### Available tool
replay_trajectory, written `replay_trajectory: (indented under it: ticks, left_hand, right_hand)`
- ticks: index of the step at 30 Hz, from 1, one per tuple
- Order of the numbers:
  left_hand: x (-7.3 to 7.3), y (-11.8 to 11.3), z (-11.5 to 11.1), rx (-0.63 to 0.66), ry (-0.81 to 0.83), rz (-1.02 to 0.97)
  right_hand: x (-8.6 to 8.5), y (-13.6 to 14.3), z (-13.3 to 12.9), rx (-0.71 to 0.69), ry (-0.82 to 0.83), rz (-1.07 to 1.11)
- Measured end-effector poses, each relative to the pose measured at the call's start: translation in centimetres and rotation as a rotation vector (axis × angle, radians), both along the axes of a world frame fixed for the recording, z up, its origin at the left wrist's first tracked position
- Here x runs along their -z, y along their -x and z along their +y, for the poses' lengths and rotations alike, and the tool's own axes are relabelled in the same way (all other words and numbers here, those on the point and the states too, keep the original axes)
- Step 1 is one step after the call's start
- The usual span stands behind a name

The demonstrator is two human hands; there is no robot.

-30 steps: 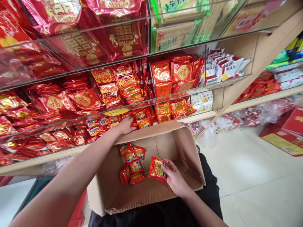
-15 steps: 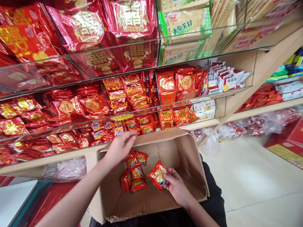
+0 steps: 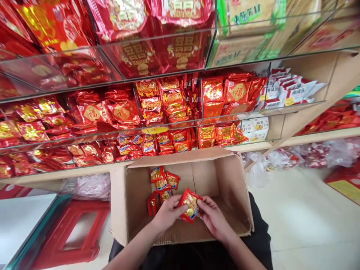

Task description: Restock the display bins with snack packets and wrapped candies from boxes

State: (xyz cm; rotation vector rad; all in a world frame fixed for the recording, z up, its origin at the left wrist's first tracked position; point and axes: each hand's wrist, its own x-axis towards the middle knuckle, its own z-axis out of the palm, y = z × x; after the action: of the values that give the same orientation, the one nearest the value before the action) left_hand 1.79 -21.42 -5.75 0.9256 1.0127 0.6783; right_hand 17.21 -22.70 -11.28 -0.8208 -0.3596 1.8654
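Note:
A red and gold snack packet is held between both hands above an open cardboard box. My left hand pinches the packet's left side, thumb on its face. On the packet's right edge, the fingers of my right hand are closed. Several similar red packets lie in the left part of the box, some partly hidden behind my left hand. The box rests on my dark-clothed lap, against the shelf front.
Shelves with clear dividers hold many red packets and green-edged cracker packs. A red plastic stool stands at the left. Plastic-wrapped bags lie under the lowest shelf. Pale floor tiles show at the right.
My left hand has come down from the shelf edge into the box area and taken hold of the packet's left side. My right hand still grips it. The view has shifted slightly.

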Motion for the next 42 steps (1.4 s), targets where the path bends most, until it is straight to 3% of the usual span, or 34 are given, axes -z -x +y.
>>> replay_trajectory:
  ticks: [8,10,12,14,17,20,22,24,27,30,36,42]
  left_hand:
    - [1.3,-0.8,-0.6,-0.116,0.178,-0.199]
    - [1.5,-1.1,-0.8,-0.125,0.184,-0.169]
    - [0.9,-1.1,-0.8,-0.102,0.084,-0.064]
    - [-0.9,-0.7,-0.6,-0.06,-0.138,0.121]
    - [-5.7,0.7,0.8,-0.012,-0.524,0.452]
    - [-10.4,2.5,4.4,-0.094,-0.863,0.779]
    - [-11.8,3.5,7.9,-0.13,-1.014,1.031]
    - [-11.6,4.2,11.6,0.072,-1.096,1.374]
    - [-9.9,4.5,16.1,0.178,-1.106,1.517]
    - [-8.3,4.4,18.8,0.214,-1.097,1.624]
    - [-7.4,4.9,21.3,0.296,-1.06,1.757]
    - [-7.0,4.8,20.9,0.329,-1.11,1.804]
  right_hand:
    - [0.3,-0.2,0.1,0.101,0.095,0.106]
    - [0.3,-0.2,0.1,0.098,0.102,0.105]
    - [0.1,-0.2,0.0,0.085,0.11,0.111]
    - [-0.1,-0.2,0.0,0.055,0.116,0.119]
    - [-0.1,-0.3,0.1,0.02,0.123,0.097]
    - [0.3,-0.3,0.2,0.036,0.193,0.06]
    - [0.5,-0.4,0.3,0.06,0.235,0.054]
    - [0.6,-0.3,0.3,0.078,0.241,0.059]
    - [0.5,-0.3,0.3,0.088,0.219,0.068]
    - [0.5,-0.2,0.3,0.093,0.193,0.064]
    - [0.6,-0.6,0.7,0.116,0.206,0.06]
    - [0.5,-0.4,0.8,0.091,0.241,0.059]
